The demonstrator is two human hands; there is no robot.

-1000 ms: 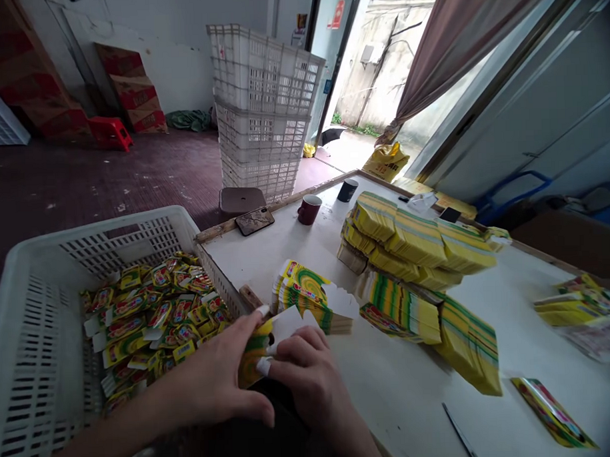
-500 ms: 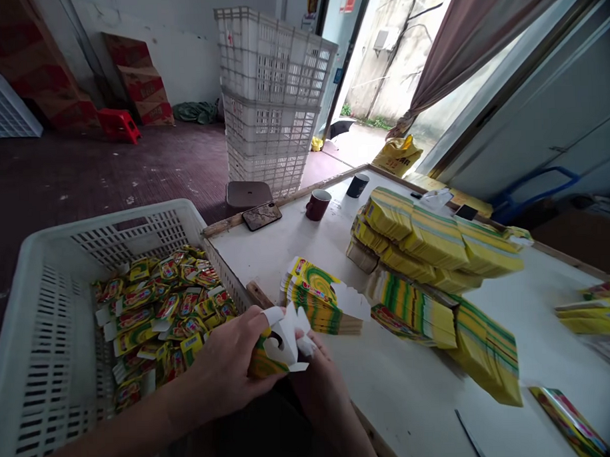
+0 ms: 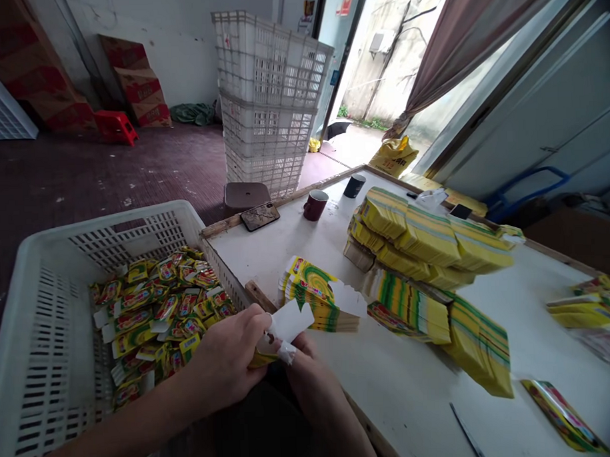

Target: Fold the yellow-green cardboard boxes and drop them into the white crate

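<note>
My left hand (image 3: 234, 354) is closed around a small yellow and green carton (image 3: 263, 358), its end open and a long white flap (image 3: 292, 320) standing out to the right. My right hand (image 3: 310, 371) is closed at the carton's open end. A crinkled whitish piece (image 3: 286, 352) shows at its thumb; whether this is tape or a wrapper I cannot tell. Just beyond my hands, a fanned stack of flat cartons (image 3: 317, 291) lies on the white table (image 3: 380, 376). Left of my hands stands a white plastic crate (image 3: 35, 318) holding many small filled-looking cartons (image 3: 157, 307).
Bundled flat cartons (image 3: 410, 235) are piled mid-table. A maroon mug (image 3: 315, 205), a black cup (image 3: 354, 185) and a phone (image 3: 260, 217) stand or lie toward the far edge. A thin metal blade (image 3: 467, 431) lies at the near right. Stacked crates (image 3: 273, 96) rise behind.
The carton has turned in my hands, so its white flap now points up and right. My right hand has shifted slightly left and down at the open end.
</note>
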